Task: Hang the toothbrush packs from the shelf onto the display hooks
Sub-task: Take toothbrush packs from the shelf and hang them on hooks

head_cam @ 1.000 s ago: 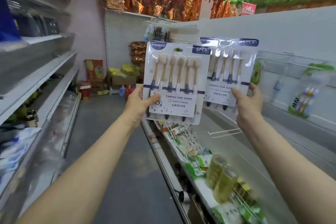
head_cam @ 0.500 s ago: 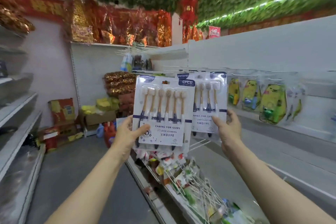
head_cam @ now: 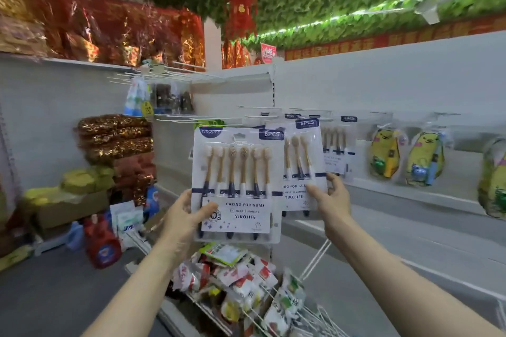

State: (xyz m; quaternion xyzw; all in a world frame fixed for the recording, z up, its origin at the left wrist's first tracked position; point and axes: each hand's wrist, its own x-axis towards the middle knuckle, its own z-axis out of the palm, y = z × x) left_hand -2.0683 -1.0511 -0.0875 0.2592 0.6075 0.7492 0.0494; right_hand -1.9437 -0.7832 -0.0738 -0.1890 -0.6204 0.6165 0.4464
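Observation:
My left hand [head_cam: 184, 217] grips a six-piece toothbrush pack [head_cam: 237, 186] by its lower left edge, thumb across the label, holding it upright in front of me. My right hand [head_cam: 332, 200] pinches a second, identical pack [head_cam: 301, 164] at its lower right corner, held up close to the white display hooks [head_cam: 262, 112] on the back panel. Behind it another toothbrush pack [head_cam: 337, 149] hangs from a hook. The first pack overlaps the left part of the second.
Yellow cartoon-shaped packs [head_cam: 384, 153] hang on hooks to the right. Below my hands, wire hooks carry several small snack packets [head_cam: 238, 279]. Bare wire hooks [head_cam: 175, 74] stick out higher up on the left. Boxes and a red bottle [head_cam: 102, 245] stand on the floor at left.
The view has tilted up and closed in on the hooks. Both hands have raised their packs, and the right pack now sits just under the hook row beside the hanging pack.

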